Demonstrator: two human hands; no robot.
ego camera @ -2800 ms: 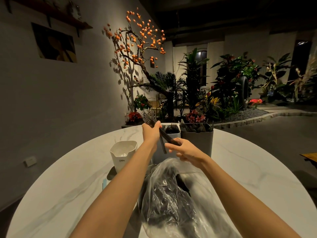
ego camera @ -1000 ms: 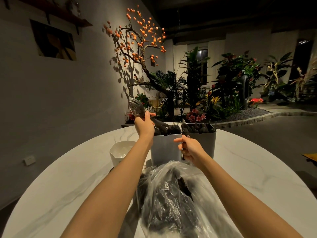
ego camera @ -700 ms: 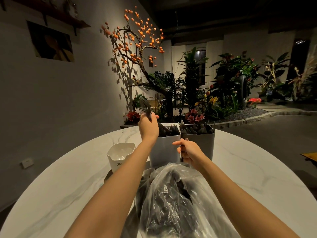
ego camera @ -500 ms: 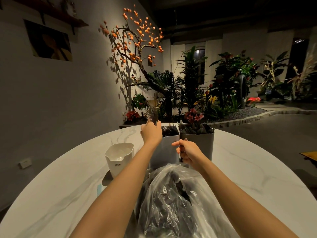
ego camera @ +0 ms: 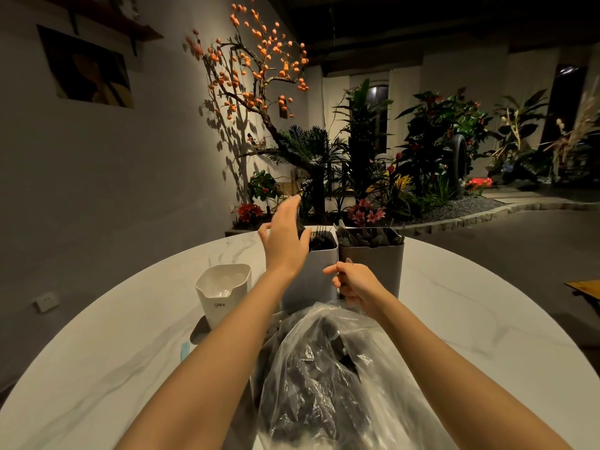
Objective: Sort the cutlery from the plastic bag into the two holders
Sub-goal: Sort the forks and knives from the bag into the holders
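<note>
Dim, warm light falls on a round white marble table (ego camera: 107,345), with a bed of leafy plants (ego camera: 406,157) and a branch of orange berries (ego camera: 256,56) against the wall beyond it. From the head view, two holders stand side by side at the far middle of the table: a pale holder (ego camera: 316,271) with fork tines showing at its top, and touching its right side a darker grey holder (ego camera: 376,264) packed with dark cutlery. The left hand (ego camera: 285,238) hangs over the pale holder's near-left rim, fingers spread and loose, nothing in them. The right hand (ego camera: 357,284) is curled low in front of the seam between the holders, pinching a thin utensil (ego camera: 349,262) whose tip pokes up above the fingers. Nearer, between the forearms, lies the clear plastic bag (ego camera: 328,378), crumpled, with dark cutlery inside. A white spouted cup (ego camera: 224,293) stands left of the holders.
</note>
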